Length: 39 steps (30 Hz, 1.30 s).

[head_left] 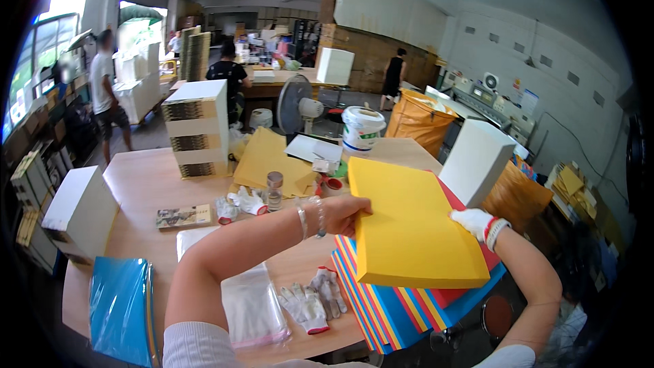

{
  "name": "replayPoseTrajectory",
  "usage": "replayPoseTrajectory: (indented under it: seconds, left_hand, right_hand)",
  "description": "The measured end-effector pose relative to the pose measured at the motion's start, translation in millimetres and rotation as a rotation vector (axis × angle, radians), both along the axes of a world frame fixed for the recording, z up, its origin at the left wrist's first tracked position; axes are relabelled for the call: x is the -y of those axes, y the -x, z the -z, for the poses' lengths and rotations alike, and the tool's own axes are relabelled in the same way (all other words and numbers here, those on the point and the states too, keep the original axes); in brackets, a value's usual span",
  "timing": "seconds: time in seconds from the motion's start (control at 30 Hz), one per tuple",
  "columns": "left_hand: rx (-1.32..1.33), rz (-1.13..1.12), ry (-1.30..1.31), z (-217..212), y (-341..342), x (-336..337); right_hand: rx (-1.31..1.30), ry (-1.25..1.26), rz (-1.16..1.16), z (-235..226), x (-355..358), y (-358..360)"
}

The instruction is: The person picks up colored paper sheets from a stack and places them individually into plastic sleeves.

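Looking past my two arms, I find the wooden bench (pixel 139 177) crowded. A tall banded stack of books (pixel 197 123) stands on its far left side, with yellow sheets (pixel 269 157) spread just right of it. A clear jar (pixel 274 191) stands at their near edge, beside a crumpled pair of white gloves (pixel 245 201). Farther right come a white bucket (pixel 362 126) and a tall white block (pixel 478 163), the latter just beyond my right hand (pixel 475 223) and in the way on that side. My left forearm crosses over clear plastic bags (pixel 252 317); stained work gloves (pixel 303 307) lie right of these, and a wrapped blue pack (pixel 121 310) sits at the near left.

The thick yellow stack (pixel 419 225) is between my hands, tilted above a fanned pile of coloured sheets (pixel 381 310) and hiding much of it. My bare left hand (pixel 344 215) pinches its left edge, fingers bent in. My gloved right hand lies against its right edge, a little nearer; with its fingers partly hidden, I cannot tell how firmly they close. Whether the stack touches the pile, I cannot tell.
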<state>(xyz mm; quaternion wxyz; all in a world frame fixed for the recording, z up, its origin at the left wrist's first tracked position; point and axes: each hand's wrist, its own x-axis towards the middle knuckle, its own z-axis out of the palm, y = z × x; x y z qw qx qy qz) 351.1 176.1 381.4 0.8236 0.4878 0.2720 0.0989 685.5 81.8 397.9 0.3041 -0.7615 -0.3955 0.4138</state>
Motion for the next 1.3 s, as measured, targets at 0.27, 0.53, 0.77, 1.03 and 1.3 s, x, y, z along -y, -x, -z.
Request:
replayPoseTrajectory:
  seconds: [0.27,0.53,0.77,1.03,1.3]
  left_hand:
    - [-0.063,0.002,-0.049,22,2,18]
    - [-0.013,-0.057,-0.013,41,-15,38]
    - [0.052,-0.004,0.155,42,-33,33]
    - [0.119,-0.024,0.216,66,-61,54]
    - [0.245,-0.041,-0.047,44,-48,85]
  right_hand:
    - [0.802,0.004,-0.233,12,1,-3]
    - [0.777,-0.135,-0.151,21,10,-10]
    - [0.596,-0.059,-0.131,36,-18,-52]
    - [1.265,-0.108,-0.183,36,4,-41]
    - [1.243,-0.368,-0.004,42,3,-42]
